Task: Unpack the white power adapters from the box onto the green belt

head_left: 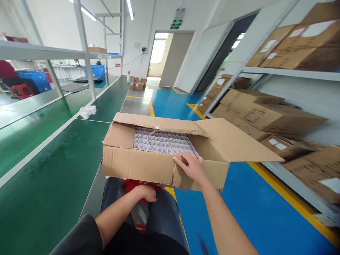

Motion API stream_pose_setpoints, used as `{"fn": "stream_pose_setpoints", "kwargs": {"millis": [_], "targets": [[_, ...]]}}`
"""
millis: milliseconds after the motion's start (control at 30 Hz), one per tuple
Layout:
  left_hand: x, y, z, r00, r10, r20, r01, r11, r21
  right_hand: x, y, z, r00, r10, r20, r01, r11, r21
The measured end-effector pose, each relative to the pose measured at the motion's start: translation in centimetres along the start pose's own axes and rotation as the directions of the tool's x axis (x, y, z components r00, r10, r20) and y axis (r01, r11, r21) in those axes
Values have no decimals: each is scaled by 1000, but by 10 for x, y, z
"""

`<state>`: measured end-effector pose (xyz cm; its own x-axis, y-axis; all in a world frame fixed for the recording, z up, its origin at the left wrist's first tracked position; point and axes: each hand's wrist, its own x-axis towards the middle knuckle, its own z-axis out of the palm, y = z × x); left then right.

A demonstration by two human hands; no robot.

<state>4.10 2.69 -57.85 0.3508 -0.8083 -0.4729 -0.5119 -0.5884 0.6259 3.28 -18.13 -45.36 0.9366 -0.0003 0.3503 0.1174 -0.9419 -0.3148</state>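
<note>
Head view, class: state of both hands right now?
Left hand: curled closed; any contents hidden.
Right hand: on the cardboard box's near edge; grip cannot be told.

"What's the box [140, 164] like?"
"Brown cardboard, upright, top open, the right flap [239, 141] spread outward. The near side is creased and torn."
"And inside?"
"White pieces [170, 143], cup-like, packed in tight rows, with a thin brown strip [149, 140] curving over them."
"Where is it?"
"Near the green bench [87, 134]; what bears it is hidden."

left grip [147, 193]: loosely curled, low | right grip [193, 168]: farther forward, palm down, clasping
</note>
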Motion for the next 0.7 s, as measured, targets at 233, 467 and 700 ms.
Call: {"fn": "stream_pose_setpoints", "kwargs": {"millis": [233,467,700], "targets": [[-89,68,-117,895,439,-73,-429,895,123,3,-7,-7,996,68,66,-65,997,-42],[-106,2,-228,896,-73,-438,222,928,298,30,-11,-27,924,102,368,-73,993,-91],[-79,3,-229,877,-178,-447,371,841,393,41,-14,-26,878,210,430,-144,973,-180]]}}
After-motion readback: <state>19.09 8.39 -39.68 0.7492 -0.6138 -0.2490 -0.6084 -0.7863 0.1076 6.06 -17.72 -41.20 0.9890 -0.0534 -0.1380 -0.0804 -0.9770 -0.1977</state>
